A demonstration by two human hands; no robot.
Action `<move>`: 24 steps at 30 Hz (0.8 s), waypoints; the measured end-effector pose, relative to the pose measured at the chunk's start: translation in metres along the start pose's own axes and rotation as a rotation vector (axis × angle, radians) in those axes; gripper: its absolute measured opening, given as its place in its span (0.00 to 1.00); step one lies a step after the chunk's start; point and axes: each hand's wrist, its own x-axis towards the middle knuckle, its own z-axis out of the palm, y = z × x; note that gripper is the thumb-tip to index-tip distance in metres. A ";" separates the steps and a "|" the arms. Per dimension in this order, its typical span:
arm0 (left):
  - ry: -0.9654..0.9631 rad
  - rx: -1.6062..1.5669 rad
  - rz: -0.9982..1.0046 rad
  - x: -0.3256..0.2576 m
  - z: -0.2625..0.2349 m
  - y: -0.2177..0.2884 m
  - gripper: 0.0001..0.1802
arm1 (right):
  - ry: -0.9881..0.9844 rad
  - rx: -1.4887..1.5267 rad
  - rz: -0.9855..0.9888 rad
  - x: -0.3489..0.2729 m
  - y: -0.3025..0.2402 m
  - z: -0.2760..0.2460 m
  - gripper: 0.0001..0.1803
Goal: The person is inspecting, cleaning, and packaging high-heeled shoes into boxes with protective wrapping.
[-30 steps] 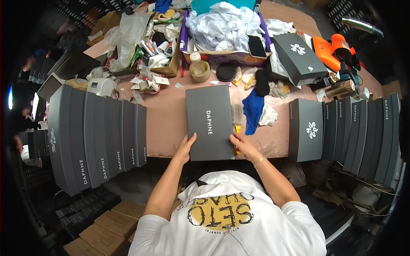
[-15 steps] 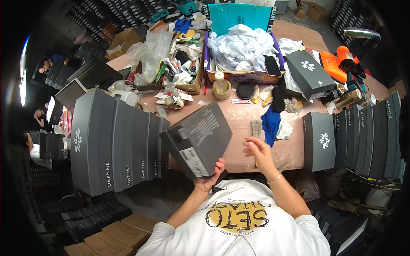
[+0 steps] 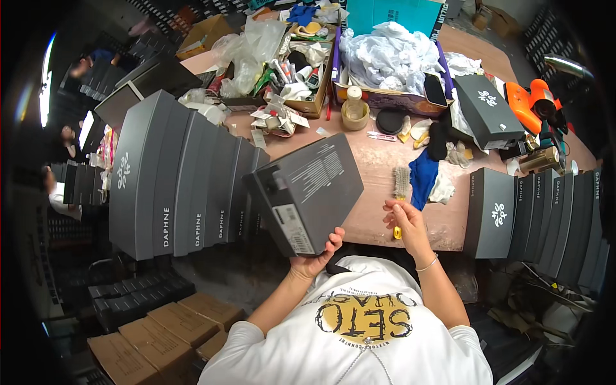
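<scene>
My left hand [image 3: 314, 258] supports a dark grey shoe box [image 3: 319, 189] from its lower corner, fingers wrapped round the near edge. The box is tilted, with a white label on the end toward me and fine print on its face. To the right of the box, my right hand [image 3: 410, 221] is raised with thumb and fingertips drawn together; whatever may be between them is too small to make out. Beneath that hand lies a bristle brush [image 3: 401, 183] with a yellow handle, partly covered by the fingers. A blue cloth [image 3: 422, 176] lies beside the brush.
Grey shoe boxes stand in rows at left [image 3: 149, 186] and right [image 3: 491, 215]. At the back are a carton of crumpled white paper [image 3: 385, 61], a box of tubes [image 3: 301, 77], a glue jar [image 3: 354, 114] and an orange tool [image 3: 520, 106]. Brown cartons [image 3: 154, 333] sit lower left.
The view has shifted, moving the whole scene in the picture. My left hand still holds the shoe box at a similar tilt. My right hand's fingers have drawn closer together above the brush.
</scene>
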 end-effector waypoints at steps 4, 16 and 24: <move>0.167 0.190 0.038 0.005 0.018 -0.008 0.40 | -0.022 -0.035 -0.122 0.014 -0.024 -0.002 0.17; 0.685 2.163 0.215 0.062 -0.056 0.070 0.43 | 0.014 -0.355 0.176 0.011 0.098 -0.063 0.27; 0.766 1.829 0.197 0.036 -0.072 0.082 0.35 | -0.015 -0.205 0.436 0.023 0.102 -0.050 0.36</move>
